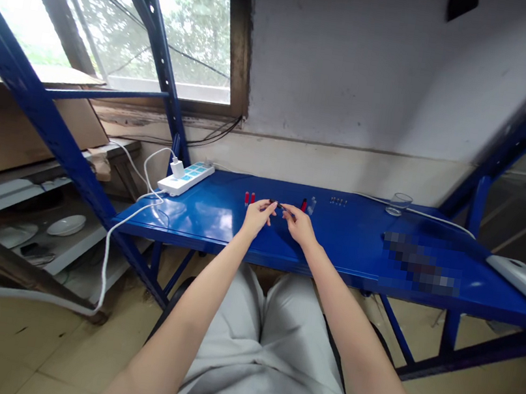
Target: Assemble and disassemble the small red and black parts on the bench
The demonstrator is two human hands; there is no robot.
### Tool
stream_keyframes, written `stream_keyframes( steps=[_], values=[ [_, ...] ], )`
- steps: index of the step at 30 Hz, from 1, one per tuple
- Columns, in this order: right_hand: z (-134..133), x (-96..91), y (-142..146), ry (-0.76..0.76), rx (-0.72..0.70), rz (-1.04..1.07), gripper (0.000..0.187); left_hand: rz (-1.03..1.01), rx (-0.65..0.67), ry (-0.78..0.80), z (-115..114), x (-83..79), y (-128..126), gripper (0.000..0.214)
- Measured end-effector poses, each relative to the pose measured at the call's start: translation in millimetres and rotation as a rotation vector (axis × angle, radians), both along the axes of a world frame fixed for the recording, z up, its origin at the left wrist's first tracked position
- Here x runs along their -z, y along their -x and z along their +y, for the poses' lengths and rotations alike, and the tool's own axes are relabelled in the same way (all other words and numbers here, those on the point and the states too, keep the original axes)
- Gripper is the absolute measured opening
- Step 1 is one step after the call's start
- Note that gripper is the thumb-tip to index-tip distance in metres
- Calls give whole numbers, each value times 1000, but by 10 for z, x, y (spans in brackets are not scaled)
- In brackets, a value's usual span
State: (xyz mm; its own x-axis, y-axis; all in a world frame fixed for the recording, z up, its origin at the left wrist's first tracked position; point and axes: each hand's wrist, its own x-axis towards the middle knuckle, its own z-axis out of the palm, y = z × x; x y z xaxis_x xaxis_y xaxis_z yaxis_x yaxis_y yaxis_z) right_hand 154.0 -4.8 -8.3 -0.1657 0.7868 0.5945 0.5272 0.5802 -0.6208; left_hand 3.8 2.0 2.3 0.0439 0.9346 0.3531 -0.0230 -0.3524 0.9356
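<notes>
Both my hands meet over the blue metal table (344,249). My left hand (258,216) and my right hand (299,225) each pinch an end of a small dark object (279,206) held between them just above the tabletop; I cannot make out what it is. Two small red pieces (249,198) lie just beyond my left hand. Another red piece (304,204) and a small clear piece (312,205) lie beyond my right hand. A row of tiny dark parts (338,201) sits farther back right.
A white power strip (185,178) with a plugged charger and white cable lies at the table's left end. A clear glass (398,204) stands at the back right. A white device (525,279) lies at the far right. Blue shelf frames flank the table; dishes (66,225) sit low left.
</notes>
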Motion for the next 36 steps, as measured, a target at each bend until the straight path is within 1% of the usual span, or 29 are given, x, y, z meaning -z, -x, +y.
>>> stream_keyframes(
  steps=[6, 8, 10, 12, 14, 16, 17, 19, 21, 23, 26, 29, 32, 36],
  values=[
    [-16, -5, 2, 79, 83, -101, 21, -39, -104, -13, -2, -11, 10, 34],
    [-8, -1, -6, 56, 92, -109, 20, -54, -146, -14, 1, -15, 20, 32],
    [4, -6, -33, -2, 105, -100, 20, -54, -172, -4, 7, -15, 26, 31],
    [17, -22, -93, -60, 138, -71, 21, -42, -172, 3, 11, -11, 24, 30],
    [28, -47, -193, -66, 187, -41, 22, -19, -155, 3, 14, -2, 17, 30],
    [39, -77, -328, 0, 215, -47, 22, 16, -126, -7, 13, 9, 8, 29],
    [47, -92, -403, 65, 220, -56, 21, 34, -111, -13, 12, 14, 5, 29],
    [70, -115, -554, 245, 210, -69, 18, 66, -89, -22, 7, 20, -1, 29],
    [107, -124, -681, 377, 245, -74, 12, 88, -77, -18, 0, 20, -7, 29],
    [151, -112, -763, 432, 311, -93, 6, 98, -72, -6, -7, 17, -11, 29],
    [209, -64, -793, 403, 426, -123, 5, 96, -74, 10, -12, 14, -18, 29],
    [232, -15, -754, 340, 498, -142, 11, 102, -71, 8, -11, 17, -20, 28],
    [226, 3, -708, 321, 540, -169, 15, 117, -70, 1, -9, 21, -19, 28],
    [209, -6, -677, 344, 564, -217, 18, 120, -71, 5, -10, 20, -17, 29]
  ],
)
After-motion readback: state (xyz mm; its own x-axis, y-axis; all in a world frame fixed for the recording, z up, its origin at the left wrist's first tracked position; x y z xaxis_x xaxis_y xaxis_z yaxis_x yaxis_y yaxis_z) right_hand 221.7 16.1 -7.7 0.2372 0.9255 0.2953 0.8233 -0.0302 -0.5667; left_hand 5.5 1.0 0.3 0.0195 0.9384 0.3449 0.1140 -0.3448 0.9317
